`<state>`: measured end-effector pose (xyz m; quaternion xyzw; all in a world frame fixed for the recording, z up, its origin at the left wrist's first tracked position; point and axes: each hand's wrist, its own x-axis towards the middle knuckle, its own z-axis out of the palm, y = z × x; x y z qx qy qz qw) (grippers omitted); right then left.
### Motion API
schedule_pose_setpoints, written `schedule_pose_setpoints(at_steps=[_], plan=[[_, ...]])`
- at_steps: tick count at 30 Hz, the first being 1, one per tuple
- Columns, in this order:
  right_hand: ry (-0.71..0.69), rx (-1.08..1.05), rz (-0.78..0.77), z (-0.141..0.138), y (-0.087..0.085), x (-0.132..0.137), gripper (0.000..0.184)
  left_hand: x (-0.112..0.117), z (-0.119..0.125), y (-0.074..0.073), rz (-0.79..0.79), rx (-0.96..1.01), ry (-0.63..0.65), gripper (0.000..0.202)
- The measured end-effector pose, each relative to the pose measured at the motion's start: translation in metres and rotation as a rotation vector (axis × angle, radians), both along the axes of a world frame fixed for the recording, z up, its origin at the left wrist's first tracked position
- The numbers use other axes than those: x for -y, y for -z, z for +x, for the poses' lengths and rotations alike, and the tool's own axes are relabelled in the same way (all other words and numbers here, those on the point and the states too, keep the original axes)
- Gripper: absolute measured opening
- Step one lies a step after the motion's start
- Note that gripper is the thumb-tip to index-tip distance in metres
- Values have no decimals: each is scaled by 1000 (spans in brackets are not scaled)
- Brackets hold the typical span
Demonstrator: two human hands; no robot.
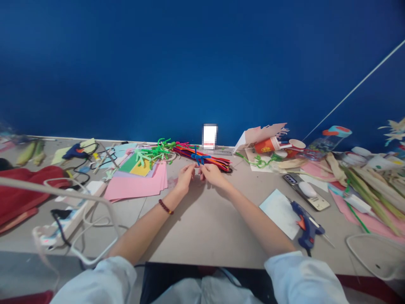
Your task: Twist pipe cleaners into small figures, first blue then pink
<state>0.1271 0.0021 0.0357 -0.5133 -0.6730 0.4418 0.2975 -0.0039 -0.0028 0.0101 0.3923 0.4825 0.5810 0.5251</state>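
Note:
My left hand (186, 175) and my right hand (211, 174) are close together over the middle of the table, fingertips nearly meeting. Both are closed in a pinch; whatever lies between the fingers is too small to make out. Just beyond the fingertips lies a bundle of pipe cleaners (218, 162), mostly red, orange and dark, with a blue pipe cleaner (198, 157) wound around its middle. To the left of the bundle, bent green pipe cleaners (155, 153) are heaped on coloured sheets.
Pink paper (136, 185) lies left, beside a power strip (76, 213) with loose cables. On the right are a glue gun (305, 226), a pale blue sheet (280, 211), a phone (305, 192) with a white mouse on it, and an orange paper cup (267, 145). A blue wall (202, 76) closes the back.

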Motion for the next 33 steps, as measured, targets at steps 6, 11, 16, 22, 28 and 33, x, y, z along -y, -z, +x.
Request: schedule_pose_setpoints(at_steps=[6,11,16,22,28,33], plan=[[-169,-726,-413,6,-4,-6,27,-4,-2,3,-138,97,158,22],[-353,-813,-584,8,-14,3,28,3,2,-7,-50,283,372,23],[-401,-753,-663,8,-13,8,31,4,-4,-11,-86,346,410,22],[-522,-668,-550,9,-4,3,32,0,-4,-6,26,324,337,26],[-327,-239,-214,11,-4,-1,34,-2,-1,0,79,178,285,28],[-238,243,83,9,-15,7,32,-3,0,6,65,127,176,25]])
